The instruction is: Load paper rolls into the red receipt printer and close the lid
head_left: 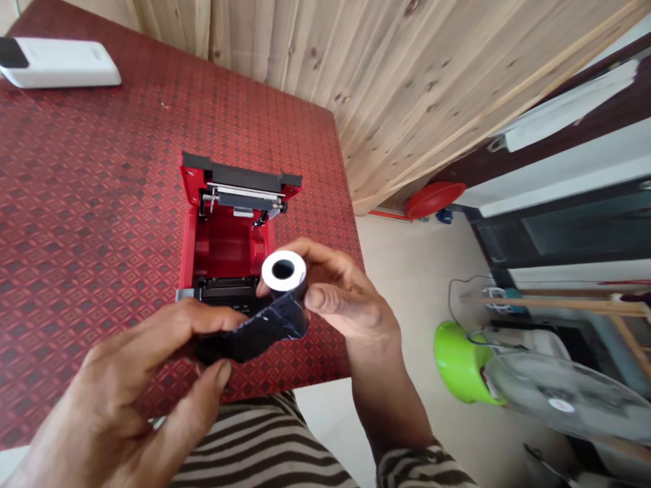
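Note:
My right hand grips a small roll of white paper, with its hollow core facing up. A shiny black wrapper hangs from the roll toward the left. The thumb and fingers of my left hand hold the loose end of that wrapper. Just behind both hands stands a red and black receipt printer with its lid raised. No roll shows in the visible part of its red inner bay. My left fingers and the wrapper cover part of its front.
The printer stands on a table with a red patterned top. At the far left lies a white device with a dark end. Wooden planks border the table's back. To the right on the floor are a green bucket and a fan.

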Action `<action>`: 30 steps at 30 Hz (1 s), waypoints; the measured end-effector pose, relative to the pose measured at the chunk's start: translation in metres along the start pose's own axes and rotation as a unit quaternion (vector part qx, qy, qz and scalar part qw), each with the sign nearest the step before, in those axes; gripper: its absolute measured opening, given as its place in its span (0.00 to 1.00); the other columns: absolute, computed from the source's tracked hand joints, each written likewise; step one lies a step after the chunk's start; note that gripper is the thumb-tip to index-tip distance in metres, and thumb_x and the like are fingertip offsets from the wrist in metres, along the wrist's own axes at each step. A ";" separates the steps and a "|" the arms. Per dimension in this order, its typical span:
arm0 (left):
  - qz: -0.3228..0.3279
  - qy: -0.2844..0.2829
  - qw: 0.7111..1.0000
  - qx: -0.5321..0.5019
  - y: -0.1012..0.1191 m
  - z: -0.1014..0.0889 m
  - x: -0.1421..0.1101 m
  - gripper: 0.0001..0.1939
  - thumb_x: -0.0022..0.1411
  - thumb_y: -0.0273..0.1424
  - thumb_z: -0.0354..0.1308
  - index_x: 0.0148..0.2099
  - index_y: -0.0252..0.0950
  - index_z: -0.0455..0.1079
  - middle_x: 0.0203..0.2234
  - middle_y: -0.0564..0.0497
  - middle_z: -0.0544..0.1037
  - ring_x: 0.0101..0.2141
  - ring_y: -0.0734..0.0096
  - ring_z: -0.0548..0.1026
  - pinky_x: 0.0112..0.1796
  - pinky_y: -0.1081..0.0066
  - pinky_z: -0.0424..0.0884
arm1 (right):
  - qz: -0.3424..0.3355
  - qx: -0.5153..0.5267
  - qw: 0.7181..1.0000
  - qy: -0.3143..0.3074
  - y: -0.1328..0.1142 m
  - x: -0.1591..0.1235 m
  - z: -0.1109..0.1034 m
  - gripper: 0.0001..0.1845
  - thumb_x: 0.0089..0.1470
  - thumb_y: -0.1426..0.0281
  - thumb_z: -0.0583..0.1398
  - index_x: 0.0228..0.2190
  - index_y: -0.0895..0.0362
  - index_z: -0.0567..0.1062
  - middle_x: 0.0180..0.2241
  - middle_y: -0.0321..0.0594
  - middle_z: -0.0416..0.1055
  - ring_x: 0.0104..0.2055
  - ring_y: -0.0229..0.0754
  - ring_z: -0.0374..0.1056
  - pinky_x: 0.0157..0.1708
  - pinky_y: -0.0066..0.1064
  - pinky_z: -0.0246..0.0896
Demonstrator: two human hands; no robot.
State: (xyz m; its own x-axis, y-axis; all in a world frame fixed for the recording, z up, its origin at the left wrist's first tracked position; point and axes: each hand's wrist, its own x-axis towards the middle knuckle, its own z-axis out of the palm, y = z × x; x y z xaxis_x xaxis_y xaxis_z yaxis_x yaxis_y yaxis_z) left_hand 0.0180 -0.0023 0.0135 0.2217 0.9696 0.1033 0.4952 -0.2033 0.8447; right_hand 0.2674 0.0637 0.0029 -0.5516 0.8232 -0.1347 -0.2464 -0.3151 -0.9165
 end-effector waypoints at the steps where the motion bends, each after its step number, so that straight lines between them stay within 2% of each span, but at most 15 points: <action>1: 0.016 -0.011 1.000 -0.001 -0.001 0.001 -0.002 0.14 0.66 0.38 0.62 0.53 0.54 0.74 0.36 0.57 0.86 0.31 0.68 0.85 0.33 0.79 0.82 | -0.004 -0.021 1.000 0.009 -0.002 -0.002 -0.002 0.19 0.53 0.60 0.72 0.46 0.51 0.79 0.34 0.36 0.76 0.27 0.35 0.66 0.23 0.24 0.61; 4: 0.069 -0.027 0.997 -0.010 -0.002 0.006 -0.010 0.16 0.66 0.33 0.60 0.55 0.53 0.72 0.36 0.57 0.86 0.27 0.70 0.84 0.30 0.81 0.81 | -0.028 -0.101 0.993 0.057 -0.011 -0.010 -0.006 0.19 0.52 0.65 0.73 0.47 0.50 0.80 0.40 0.38 0.80 0.35 0.38 0.73 0.32 0.28 0.70; 6: 0.077 -0.022 0.997 -0.014 -0.003 0.009 -0.015 0.18 0.66 0.30 0.58 0.57 0.51 0.72 0.39 0.55 0.87 0.28 0.70 0.85 0.30 0.80 0.82 | -0.045 -0.138 0.985 0.091 -0.016 -0.016 -0.007 0.19 0.53 0.65 0.73 0.47 0.49 0.81 0.41 0.39 0.81 0.38 0.42 0.76 0.37 0.33 0.73; 10: 0.071 -0.020 0.997 -0.031 -0.004 0.013 -0.021 0.19 0.67 0.30 0.56 0.58 0.50 0.74 0.39 0.54 0.87 0.30 0.69 0.86 0.29 0.80 0.81 | -0.066 -0.188 0.969 0.143 -0.023 -0.023 -0.004 0.17 0.55 0.61 0.72 0.47 0.47 0.81 0.40 0.39 0.81 0.38 0.44 0.75 0.36 0.35 0.74; 13: 0.050 -0.040 0.996 -0.069 -0.005 0.012 -0.021 0.18 0.67 0.29 0.57 0.56 0.50 0.75 0.34 0.57 0.86 0.26 0.72 0.84 0.25 0.83 0.78 | -0.059 -0.255 0.950 0.173 -0.024 -0.021 0.001 0.16 0.56 0.64 0.72 0.46 0.46 0.81 0.38 0.37 0.79 0.39 0.44 0.76 0.37 0.35 0.75; 15: 0.042 -0.037 0.996 -0.074 -0.005 0.010 -0.018 0.15 0.67 0.29 0.59 0.54 0.50 0.75 0.31 0.59 0.85 0.23 0.74 0.83 0.23 0.84 0.77 | -0.054 -0.311 0.934 0.170 -0.023 -0.015 0.005 0.16 0.57 0.66 0.71 0.48 0.45 0.79 0.40 0.37 0.79 0.40 0.44 0.76 0.39 0.35 0.75; 18: 0.063 0.015 0.998 -0.013 -0.005 0.007 -0.013 0.09 0.67 0.31 0.61 0.48 0.48 0.75 0.29 0.59 0.84 0.22 0.75 0.81 0.24 0.82 0.77 | -0.084 -0.439 0.881 0.156 -0.020 0.001 0.013 0.16 0.59 0.66 0.70 0.48 0.47 0.78 0.42 0.38 0.78 0.42 0.44 0.76 0.40 0.37 0.75; 20: 0.087 0.047 0.994 0.043 -0.004 0.007 -0.009 0.05 0.68 0.31 0.61 0.45 0.46 0.73 0.28 0.59 0.83 0.21 0.75 0.79 0.26 0.81 0.77 | -0.116 -0.536 0.822 0.150 -0.018 0.012 0.018 0.14 0.60 0.68 0.69 0.47 0.48 0.78 0.43 0.39 0.78 0.43 0.45 0.75 0.43 0.38 0.74; 22: 0.091 0.054 0.991 0.078 -0.004 0.009 -0.005 0.02 0.70 0.32 0.59 0.43 0.45 0.71 0.26 0.59 0.81 0.19 0.77 0.76 0.25 0.79 0.75 | -0.133 -0.612 0.766 0.144 -0.015 0.021 0.022 0.11 0.61 0.69 0.68 0.46 0.51 0.79 0.43 0.39 0.79 0.41 0.45 0.75 0.44 0.38 0.73; 24: 0.077 0.052 0.990 0.102 -0.002 0.012 -0.002 0.05 0.72 0.33 0.56 0.39 0.43 0.70 0.23 0.59 0.77 0.17 0.78 0.71 0.22 0.78 0.70 | -0.129 -0.663 0.722 0.152 -0.012 0.026 0.025 0.10 0.62 0.66 0.67 0.46 0.52 0.79 0.42 0.41 0.80 0.38 0.45 0.75 0.42 0.38 0.73; 27: 0.079 0.064 0.983 0.154 0.001 0.016 0.002 0.12 0.73 0.33 0.55 0.33 0.41 0.67 0.18 0.59 0.71 0.16 0.77 0.69 0.22 0.74 0.65 | -0.104 -0.701 0.688 0.156 -0.006 0.027 0.030 0.12 0.66 0.61 0.64 0.48 0.52 0.80 0.42 0.42 0.80 0.38 0.46 0.76 0.40 0.38 0.72; 30: 0.091 0.072 0.974 0.195 0.003 0.019 0.004 0.14 0.72 0.32 0.56 0.31 0.41 0.65 0.18 0.58 0.70 0.17 0.75 0.69 0.22 0.70 0.61 | -0.078 -0.713 0.686 0.120 0.001 0.028 0.036 0.15 0.69 0.61 0.59 0.53 0.51 0.78 0.47 0.43 0.80 0.42 0.47 0.77 0.41 0.37 0.72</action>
State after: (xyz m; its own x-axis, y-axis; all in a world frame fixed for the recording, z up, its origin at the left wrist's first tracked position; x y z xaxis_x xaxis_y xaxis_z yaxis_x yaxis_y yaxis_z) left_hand 0.0366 -0.0012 0.0064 0.2291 0.9162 0.3288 0.7466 -0.3821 0.5446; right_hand 0.2237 0.0694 0.0120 -0.4189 0.9018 0.1062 0.8369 0.4288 -0.3403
